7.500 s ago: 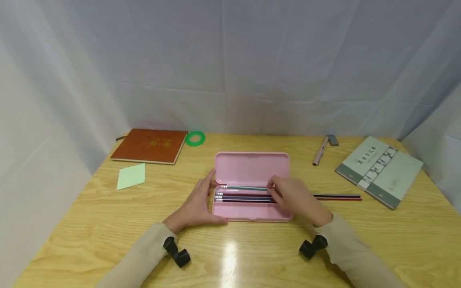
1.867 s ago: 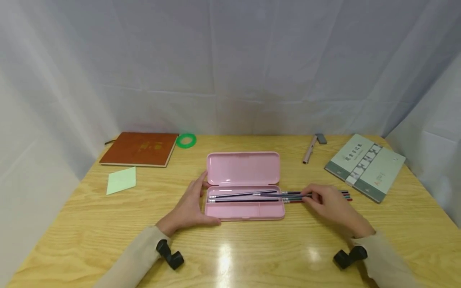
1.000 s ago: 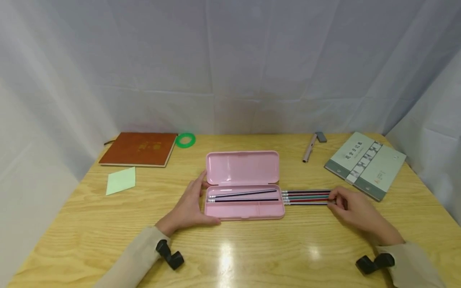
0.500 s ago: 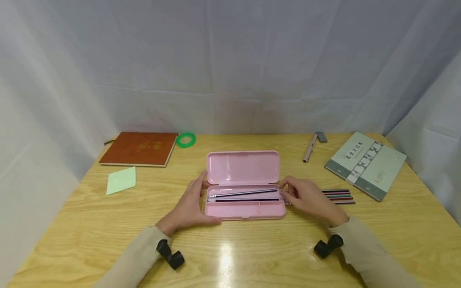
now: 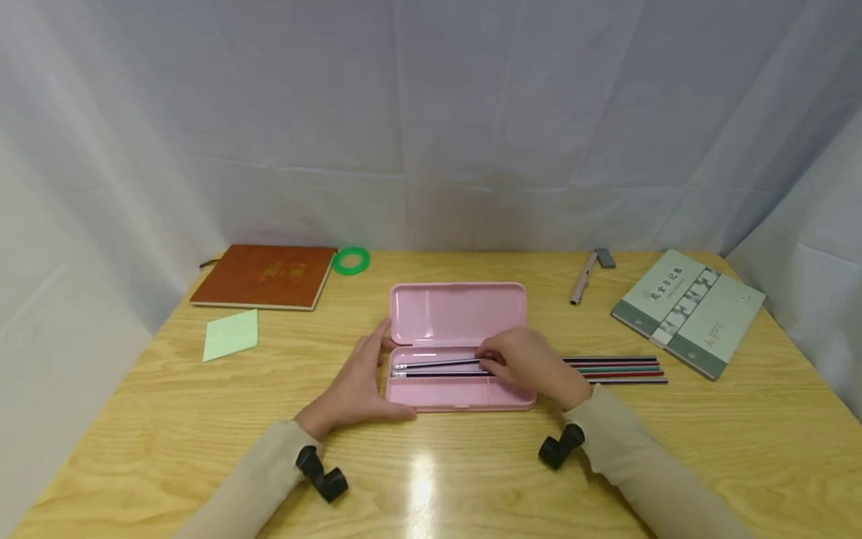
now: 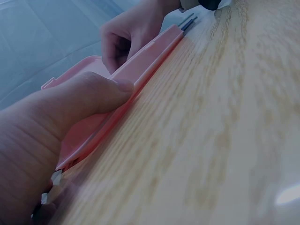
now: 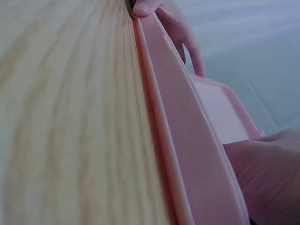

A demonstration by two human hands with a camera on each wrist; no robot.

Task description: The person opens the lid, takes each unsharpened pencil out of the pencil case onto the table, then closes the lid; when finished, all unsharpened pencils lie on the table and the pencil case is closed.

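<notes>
A pink pencil case lies with its lid raised. Two dark pencils with eraser ends to the left lie in its long compartment. My left hand grips the case's left end, thumb along the front wall and fingers at the back by the hinge. Inside the right half of the compartment, my right hand pinches the upper pencil; its fingertips are hidden in both wrist views. Just right of the case, several pencils in dark, red and green lie side by side on the table, partly covered by my right hand.
A brown notebook, a green tape ring and a pale green sticky note lie at the left. Toward the back right are a pink pen, a grey eraser and a grey-green notebook. A white curtain hangs behind.
Several pencils have gone from the case to a row on its right. My right hand laid down the latest one, then came back left into the case. The left hand has stayed put.
</notes>
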